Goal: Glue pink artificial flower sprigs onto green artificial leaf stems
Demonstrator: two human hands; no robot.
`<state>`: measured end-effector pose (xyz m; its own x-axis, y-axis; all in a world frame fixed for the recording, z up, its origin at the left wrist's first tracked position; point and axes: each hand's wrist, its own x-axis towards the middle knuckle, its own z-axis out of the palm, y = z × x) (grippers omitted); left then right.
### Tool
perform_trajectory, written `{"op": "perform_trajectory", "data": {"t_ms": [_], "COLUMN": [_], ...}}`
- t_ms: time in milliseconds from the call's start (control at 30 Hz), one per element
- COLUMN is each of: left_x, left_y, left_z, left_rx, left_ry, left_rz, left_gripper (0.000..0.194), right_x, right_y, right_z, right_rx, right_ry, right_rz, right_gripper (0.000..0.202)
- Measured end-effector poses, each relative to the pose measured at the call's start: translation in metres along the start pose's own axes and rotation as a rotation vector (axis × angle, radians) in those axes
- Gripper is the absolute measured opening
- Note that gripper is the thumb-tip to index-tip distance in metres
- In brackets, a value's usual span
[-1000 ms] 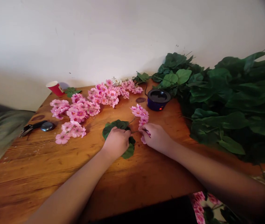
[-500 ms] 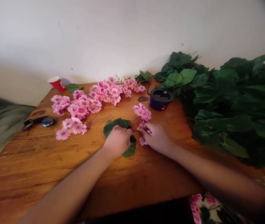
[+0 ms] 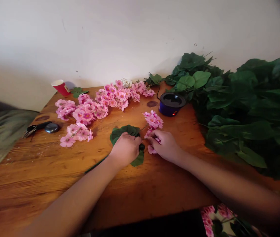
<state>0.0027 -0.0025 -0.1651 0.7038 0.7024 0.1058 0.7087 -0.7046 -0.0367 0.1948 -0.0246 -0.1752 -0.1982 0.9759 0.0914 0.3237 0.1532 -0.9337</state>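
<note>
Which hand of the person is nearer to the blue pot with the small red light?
The right hand. It is just in front of the blue pot, at the pink flowers. The left hand is farther to the left, over the green leaves.

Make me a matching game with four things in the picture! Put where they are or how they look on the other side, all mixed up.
1. red paper cup
2. round dark blue pot
3. big heap of green leaves
4. left hand

A. on the right of the brown wooden table
B. over a small green leaf cluster
C. far left corner, near the wall
D. shows a glowing light

Right pairs: 1-C, 2-D, 3-A, 4-B
</note>
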Motion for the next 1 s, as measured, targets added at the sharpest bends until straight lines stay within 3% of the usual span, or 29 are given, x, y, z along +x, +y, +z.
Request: {"op": "perform_trajectory", "data": {"t_ms": [200, 300, 400, 567, 700, 767, 833, 933, 1000], "left_x": [-0.003, -0.007, -0.011, -0.016, -0.014, -0.013, -0.014, -0.016, -0.019], "left_y": [-0.002, -0.002, 0.0, -0.001, -0.008, -0.014, -0.019, -0.025, -0.026], "left_z": [0.001, -0.003, -0.011, -0.027, -0.036, -0.041, -0.045, -0.046, -0.043], "left_rx": [0.027, 0.036, 0.001, -0.175, -0.281, -0.306, -0.355, -0.468, -0.496], "left_ry": [0.136, 0.25, 0.351, 0.456, 0.502, 0.441, 0.273, 0.008, -0.031], "left_rz": [0.002, 0.011, -0.005, -0.132, -0.319, -0.431, -0.478, -0.358, -0.278], "left_gripper": [0.015, 0.023, 0.031, 0.03, 0.018, 0.013, 0.012, 0.016, 0.018], "right_x": [0.0, -0.003, -0.006, -0.007, -0.005, -0.005, -0.004, -0.004, -0.004], "right_y": [-0.005, -0.01, -0.014, -0.017, -0.016, -0.016, -0.016, -0.018, -0.019], "right_z": [-0.007, -0.015, -0.022, -0.025, -0.024, -0.024, -0.024, -0.024, -0.023], "right_rx": [0.076, -0.1, -0.338, -0.45, -0.441, -0.446, -0.46, -0.492, -0.511], "right_ry": [-0.022, -0.003, 0.116, 0.164, 0.155, 0.152, 0.146, 0.154, 0.166], "right_rz": [0.052, -0.021, -0.103, -0.127, -0.099, -0.091, -0.076, -0.056, -0.043], "right_gripper": [0.018, 0.018, 0.015, 0.015, 0.016, 0.015, 0.014, 0.014, 0.014]}}
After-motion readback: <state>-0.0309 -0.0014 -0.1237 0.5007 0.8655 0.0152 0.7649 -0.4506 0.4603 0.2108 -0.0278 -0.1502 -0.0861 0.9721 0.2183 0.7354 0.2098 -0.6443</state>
